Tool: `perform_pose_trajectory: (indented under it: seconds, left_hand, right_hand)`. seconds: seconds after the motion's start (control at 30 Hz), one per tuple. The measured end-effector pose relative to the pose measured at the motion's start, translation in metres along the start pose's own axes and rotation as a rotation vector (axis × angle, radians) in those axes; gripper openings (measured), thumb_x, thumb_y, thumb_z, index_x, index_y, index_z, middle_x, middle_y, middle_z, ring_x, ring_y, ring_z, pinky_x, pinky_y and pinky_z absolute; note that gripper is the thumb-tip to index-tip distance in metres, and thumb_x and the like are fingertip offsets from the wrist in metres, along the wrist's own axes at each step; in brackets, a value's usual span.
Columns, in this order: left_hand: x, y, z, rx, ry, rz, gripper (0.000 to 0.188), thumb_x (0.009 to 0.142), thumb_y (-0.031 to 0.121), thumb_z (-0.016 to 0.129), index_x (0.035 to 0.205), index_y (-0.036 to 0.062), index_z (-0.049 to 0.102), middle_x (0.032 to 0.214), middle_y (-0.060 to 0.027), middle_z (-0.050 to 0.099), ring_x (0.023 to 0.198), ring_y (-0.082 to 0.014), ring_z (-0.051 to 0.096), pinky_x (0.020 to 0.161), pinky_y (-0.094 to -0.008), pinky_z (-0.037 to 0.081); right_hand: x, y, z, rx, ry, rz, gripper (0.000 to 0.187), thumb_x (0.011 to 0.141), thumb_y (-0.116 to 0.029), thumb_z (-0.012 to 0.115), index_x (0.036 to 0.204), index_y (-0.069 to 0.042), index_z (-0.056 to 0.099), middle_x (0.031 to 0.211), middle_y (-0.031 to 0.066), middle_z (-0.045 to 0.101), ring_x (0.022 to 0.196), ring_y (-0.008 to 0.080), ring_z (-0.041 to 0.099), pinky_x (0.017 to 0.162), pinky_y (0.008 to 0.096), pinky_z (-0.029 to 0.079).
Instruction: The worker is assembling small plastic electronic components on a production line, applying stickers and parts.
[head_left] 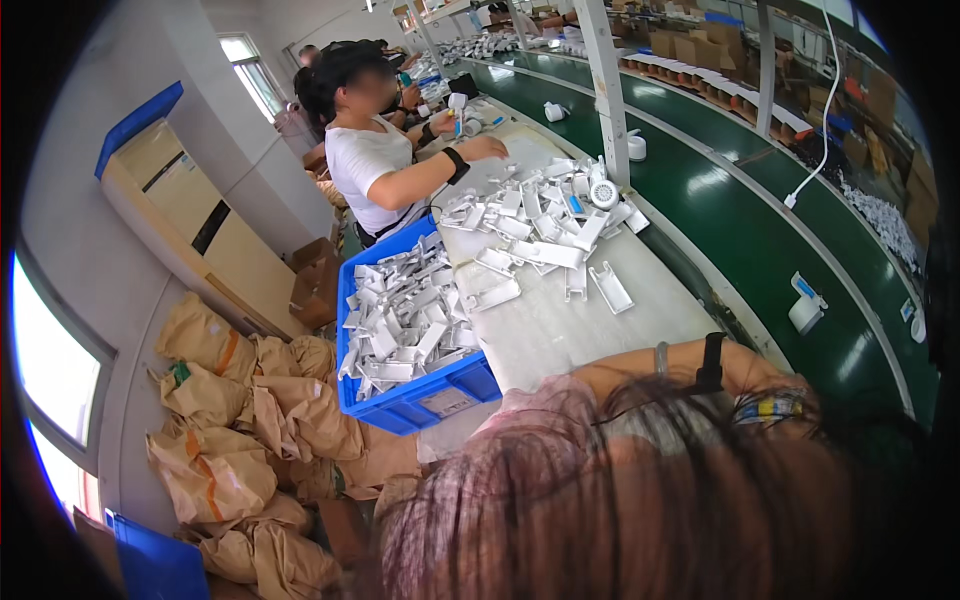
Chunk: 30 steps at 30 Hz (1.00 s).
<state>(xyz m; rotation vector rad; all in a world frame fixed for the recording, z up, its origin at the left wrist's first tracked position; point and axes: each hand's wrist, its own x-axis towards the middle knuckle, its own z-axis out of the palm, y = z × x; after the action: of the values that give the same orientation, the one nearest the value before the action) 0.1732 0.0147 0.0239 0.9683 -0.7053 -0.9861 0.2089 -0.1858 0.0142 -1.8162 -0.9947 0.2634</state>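
My left hand is at the lower right, its forearm reaching in from the left with a clear bracelet and a black wristband. Dark hair hangs over it, so its fingers are hidden. Right below the hand shows a small thing with blue and yellow bands; whether I grip it cannot be made out. My right hand does not show. On the pale worktop beyond my forearm lies a heap of white plastic channel-shaped housings, some with blue parts. One housing lies apart, nearest to my arm. A round white shower head rests on the heap.
A blue crate full of white housings stands left of the worktop. Brown sacks lie at the left. A co-worker reaches over the far worktop. A green conveyor belt runs along the right, past a white post.
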Motion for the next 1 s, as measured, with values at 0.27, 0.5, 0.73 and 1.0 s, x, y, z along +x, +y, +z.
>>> perform_pose_trajectory:
  seconds: [0.27, 0.5, 0.73, 1.0]
  left_hand:
    - [0.006, -0.003, -0.016, 0.045, 0.123, -0.002, 0.039, 0.089, 0.012, 0.056, 0.123, 0.0054, 0.038, 0.096, -0.0303, 0.065, 0.057, -0.0287, 0.068, 0.044, -0.0352, 0.056]
    - [0.004, 0.006, -0.004, 0.259, 0.067, 0.057, 0.059, 0.087, 0.011, 0.062, 0.133, 0.0106, 0.025, 0.093, -0.0275, 0.066, 0.052, -0.0248, 0.065, 0.043, -0.0299, 0.052]
    - [0.001, -0.002, -0.026, 0.282, 0.146, 0.104, 0.051, 0.091, 0.011, 0.054, 0.137, 0.0101, 0.032, 0.09, -0.0199, 0.067, 0.056, -0.019, 0.065, 0.048, -0.0269, 0.053]
    - [-0.009, 0.008, -0.013, 0.448, 0.353, 0.057, 0.047, 0.084, 0.006, 0.059, 0.125, -0.0024, 0.04, 0.1, -0.0119, 0.064, 0.081, -0.0193, 0.064, 0.064, -0.0288, 0.053]
  right_hand:
    - [-0.003, 0.0, -0.001, 0.068, 0.051, 0.066, 0.023, 0.07, 0.007, 0.062, 0.082, -0.005, 0.047, 0.073, -0.0012, 0.047, 0.071, 0.0062, 0.045, 0.065, 0.0231, 0.039]
    - [-0.005, 0.01, -0.005, 0.057, 0.091, 0.022, 0.022, 0.072, 0.008, 0.059, 0.084, -0.003, 0.044, 0.074, -0.0001, 0.04, 0.072, 0.0085, 0.039, 0.065, 0.0227, 0.036]
    - [-0.005, 0.015, -0.016, 0.172, 0.027, 0.085, 0.018, 0.075, 0.005, 0.057, 0.086, -0.005, 0.047, 0.078, -0.002, 0.045, 0.074, 0.0067, 0.044, 0.069, 0.022, 0.039]
    - [-0.007, 0.022, -0.025, 0.222, 0.017, 0.164, 0.014, 0.077, 0.005, 0.054, 0.085, -0.005, 0.049, 0.074, -0.0038, 0.048, 0.067, 0.0027, 0.046, 0.06, 0.0184, 0.037]
